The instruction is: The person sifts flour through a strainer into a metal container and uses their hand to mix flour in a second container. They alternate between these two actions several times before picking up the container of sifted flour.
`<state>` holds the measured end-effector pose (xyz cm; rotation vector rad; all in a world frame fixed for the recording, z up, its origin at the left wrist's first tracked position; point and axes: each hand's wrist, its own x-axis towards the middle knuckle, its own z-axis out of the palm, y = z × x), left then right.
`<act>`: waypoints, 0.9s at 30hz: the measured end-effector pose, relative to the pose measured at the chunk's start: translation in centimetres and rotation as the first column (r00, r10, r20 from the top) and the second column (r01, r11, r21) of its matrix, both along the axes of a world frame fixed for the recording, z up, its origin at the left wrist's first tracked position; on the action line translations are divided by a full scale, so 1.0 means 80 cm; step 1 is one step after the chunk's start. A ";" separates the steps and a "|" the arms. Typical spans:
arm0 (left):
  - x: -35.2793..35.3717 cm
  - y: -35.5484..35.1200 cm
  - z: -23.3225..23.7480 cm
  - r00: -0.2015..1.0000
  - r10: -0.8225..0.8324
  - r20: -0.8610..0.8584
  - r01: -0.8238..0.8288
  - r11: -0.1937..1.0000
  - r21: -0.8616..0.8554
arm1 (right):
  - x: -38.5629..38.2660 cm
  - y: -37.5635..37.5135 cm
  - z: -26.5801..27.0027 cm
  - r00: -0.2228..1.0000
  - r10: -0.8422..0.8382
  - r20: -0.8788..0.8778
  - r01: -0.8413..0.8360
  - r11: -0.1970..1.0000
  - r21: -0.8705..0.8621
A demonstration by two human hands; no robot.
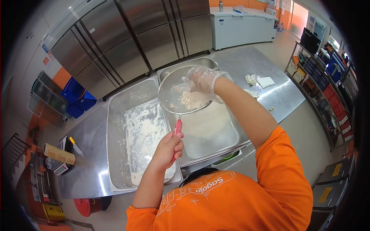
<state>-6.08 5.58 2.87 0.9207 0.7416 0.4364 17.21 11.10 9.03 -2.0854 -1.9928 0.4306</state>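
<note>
My left hand [168, 151] is closed around the red handle [177, 127] of a round mesh sieve [169, 94]. A clump of pale, crumbly, flour-like material [192, 99] lies in the sieve. In a clear plastic glove, my right hand [202, 79] is over the sieve's right side; its fingers are bent downward, but the glove hides whether they grip anything. Below the sieve sits a steel tray [208, 144] with a thin pale powder layer. To its left, a deeper steel tray [117, 115] has patchy white powder on its bottom.
The steel table [92, 154] carries a roll of plastic wrap [59, 153], a yellow-handled cutter [76, 146] and a small scale [61, 169] at left. On the right are a white pad [266, 82] and crumpled scraps [251, 79]. Steel refrigerators [158, 42] stand behind.
</note>
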 end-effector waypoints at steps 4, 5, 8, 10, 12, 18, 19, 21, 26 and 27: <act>-0.002 -0.003 -0.005 1.000 0.008 0.012 -0.007 1.000 -0.024 | -0.007 -0.017 0.022 0.990 0.039 0.136 -0.049 0.996 0.072; -0.002 -0.006 -0.004 1.000 -0.015 0.013 0.016 0.999 -0.032 | -0.006 -0.014 0.027 0.970 0.066 0.235 -0.079 0.996 0.046; 0.001 -0.003 -0.013 0.999 -0.024 0.032 0.025 0.999 -0.037 | 0.003 -0.014 0.018 0.897 0.141 0.419 -0.149 0.989 -0.014; 0.001 -0.001 -0.014 0.999 -0.029 0.032 0.030 0.999 -0.039 | 0.011 -0.016 0.016 0.840 0.176 0.514 -0.183 0.982 -0.038; 0.002 -0.004 -0.012 0.999 -0.028 0.031 0.030 0.999 -0.042 | 0.005 -0.022 0.016 0.861 0.158 0.484 -0.141 0.987 -0.072; 0.012 -0.012 -0.016 0.997 -0.015 0.070 0.021 0.996 -0.092 | 0.013 -0.009 -0.009 0.705 0.103 0.702 -0.251 0.962 0.111; 0.013 -0.010 -0.017 0.997 0.025 0.071 -0.016 0.993 -0.120 | 0.010 -0.019 0.000 0.736 0.115 0.667 -0.294 0.942 0.162; 0.008 -0.003 -0.020 0.999 -0.010 0.053 0.012 0.999 -0.035 | 0.051 -0.035 -0.017 0.850 0.253 0.462 -0.471 0.759 0.450; -0.021 0.024 -0.011 0.998 0.034 0.058 -0.035 0.999 0.019 | 0.012 -0.126 -0.011 0.648 0.051 0.760 -0.528 0.749 0.400; -0.027 0.029 -0.006 0.999 -0.029 0.038 0.026 0.997 0.067 | 0.006 -0.135 -0.026 0.881 0.380 0.283 -0.472 0.752 0.460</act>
